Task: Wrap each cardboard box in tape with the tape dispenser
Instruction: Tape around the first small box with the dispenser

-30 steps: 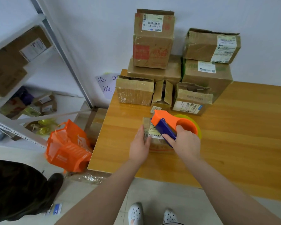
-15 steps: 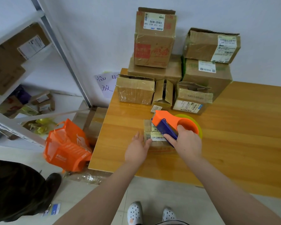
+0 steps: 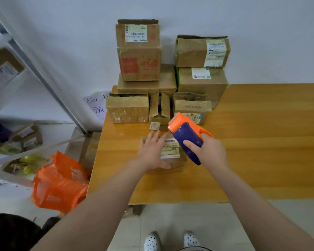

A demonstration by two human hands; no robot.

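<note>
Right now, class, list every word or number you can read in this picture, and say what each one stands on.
"临" and "放": handwritten on the paper sign, partly hidden.
Top box label: barcode and digits, too blurred to read.
Red print on that box: unreadable.
Front box label: too blurred.
Other labels: too small.
Bag logo: unreadable.

An orange bag (image 3: 58,183) slumps on the floor left of the wooden table (image 3: 261,142). A handwritten paper sign (image 3: 96,105) sits against the wall beside the metal shelf upright (image 3: 43,82).

Glossy plastic tape dispenser (image 3: 186,134), matt creased cardboard boxes (image 3: 140,57), smooth wooden table (image 3: 261,142)
</note>
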